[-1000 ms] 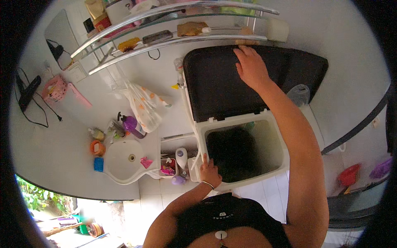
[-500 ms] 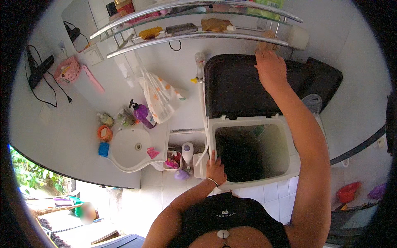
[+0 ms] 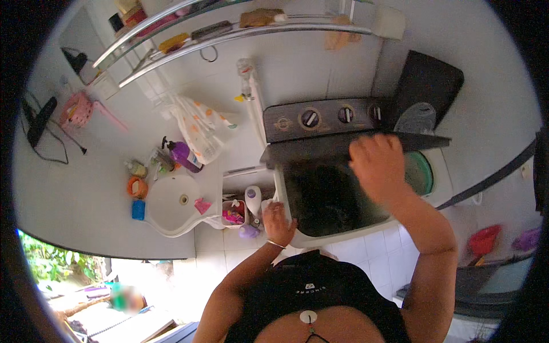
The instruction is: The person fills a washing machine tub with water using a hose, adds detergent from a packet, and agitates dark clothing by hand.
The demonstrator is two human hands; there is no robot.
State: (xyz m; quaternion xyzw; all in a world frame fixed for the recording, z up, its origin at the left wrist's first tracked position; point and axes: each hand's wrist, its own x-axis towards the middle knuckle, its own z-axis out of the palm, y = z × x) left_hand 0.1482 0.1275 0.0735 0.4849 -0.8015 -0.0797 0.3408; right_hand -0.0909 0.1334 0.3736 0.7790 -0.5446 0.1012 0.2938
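Black plastic makes up both lids of the white twin-tub washing machine. One, the wash-tub lid, slants over the far rim of its tub; the other, the spin-side lid, stands upright at the far right. The right hand has its fingers bent over the edge of the wash-tub lid, holding it, though motion blurs them and the thumb is hard to make out. The left hand lies at the machine's left rim; its fingertips are too smeared to tell whether they are spread or gripping.

Three knobs with pale pointers show on the control panel, behind the slanting lid. One clear plastic dish leans before the spin-side lid, above the green-edged spin opening, which is partly covered by the right hand and wrist. Inside the wash tub sits a dark mass (water, cloth or only shadow, I cannot tell).

On the left are one washbasin, one purple pump bottle, one orange cup and one blue container. The shelf at the far side is cut off by the picture's edge.
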